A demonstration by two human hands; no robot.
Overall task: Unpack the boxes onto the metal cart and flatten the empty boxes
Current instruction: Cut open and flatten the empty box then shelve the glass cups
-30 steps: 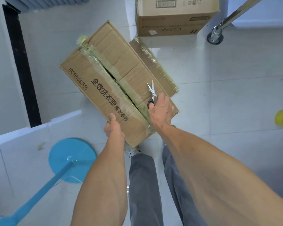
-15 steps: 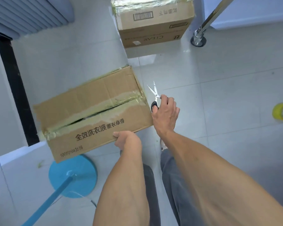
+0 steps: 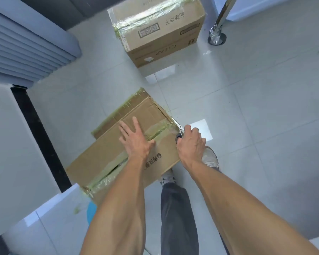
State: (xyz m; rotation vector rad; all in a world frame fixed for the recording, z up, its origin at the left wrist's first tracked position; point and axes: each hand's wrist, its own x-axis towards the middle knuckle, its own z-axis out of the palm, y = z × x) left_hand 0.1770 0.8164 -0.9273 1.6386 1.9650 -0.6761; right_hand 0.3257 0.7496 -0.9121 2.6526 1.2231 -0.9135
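1. While pressed flat with fingers straight and spread, left hand (image 3: 135,139) lying on top of the taped cardboard box (image 3: 107,159), beside its cut centre seam.
2. Right hand (image 3: 191,142) curled round the dark handles of the scissors (image 3: 179,130); blades pointing away from the grip, tips at the box's far right corner, against the greenish tape.
3. Box sitting just left of the scissor grip, tilted, seam running diagonally under the left palm; resting on the floor or raised: cannot tell.
4. Printed characters on the box side, just below the left wrist.
5. Second sealed box (image 3: 160,32) well beyond both hands, standing on the tiled floor (image 3: 256,107).
6. Chrome cart leg (image 3: 219,24) farther right of that box, foot on the tiles.
7. White shoe (image 3: 211,157) directly beneath the right wrist; another shoe (image 3: 167,178) below the box edge.
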